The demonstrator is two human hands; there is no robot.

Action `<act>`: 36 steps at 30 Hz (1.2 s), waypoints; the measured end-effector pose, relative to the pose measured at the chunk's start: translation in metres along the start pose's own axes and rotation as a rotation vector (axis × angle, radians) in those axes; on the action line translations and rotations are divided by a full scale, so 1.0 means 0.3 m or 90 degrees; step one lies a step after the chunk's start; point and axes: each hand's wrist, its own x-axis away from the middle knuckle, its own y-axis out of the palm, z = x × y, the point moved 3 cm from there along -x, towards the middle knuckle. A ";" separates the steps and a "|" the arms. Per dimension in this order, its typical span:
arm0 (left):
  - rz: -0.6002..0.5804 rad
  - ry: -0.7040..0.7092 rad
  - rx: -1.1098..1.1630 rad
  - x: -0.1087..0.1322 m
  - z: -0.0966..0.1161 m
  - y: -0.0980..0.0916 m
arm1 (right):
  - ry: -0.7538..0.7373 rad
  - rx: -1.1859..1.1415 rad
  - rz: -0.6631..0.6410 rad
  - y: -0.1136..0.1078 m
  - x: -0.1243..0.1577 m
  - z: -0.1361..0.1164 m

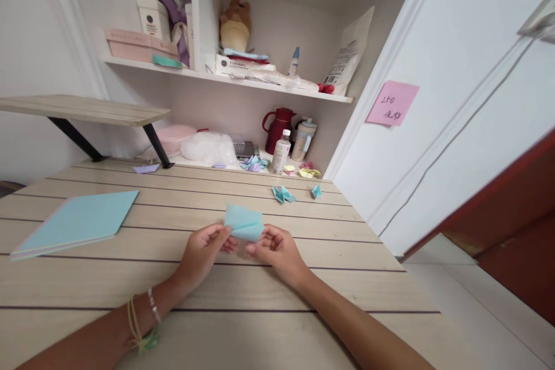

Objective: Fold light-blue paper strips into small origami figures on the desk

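Observation:
A small piece of light blue paper point(243, 221), with a fold showing across it, is held up over the wooden table. My left hand point(207, 245) pinches its lower left edge between thumb and fingers. At the lower right corner, my right hand point(280, 251) has its fingers closed on the same paper. Beyond the hands lie folded blue paper pieces point(283, 194) and a smaller folded blue piece point(316, 191). To the left rests a stack of coloured paper sheets point(82, 219), light blue on top.
A wooden riser shelf point(82, 108) on black legs stands at the left. Along the back are a plastic bottle point(281, 153), a red jug point(278, 130), a tumbler point(304, 140) and a pile of folded papers point(254, 163). A pink note point(392, 103) sticks to the right wall.

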 end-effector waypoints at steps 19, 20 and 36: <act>-0.086 0.002 0.022 0.005 -0.005 0.005 | -0.307 0.446 0.105 -0.012 0.042 -0.071; -0.091 -0.003 0.024 0.005 0.000 0.008 | -0.293 0.434 0.098 -0.012 0.040 -0.069; -0.221 -0.045 -0.023 0.011 -0.018 0.034 | -0.216 0.474 -0.004 -0.035 0.018 -0.068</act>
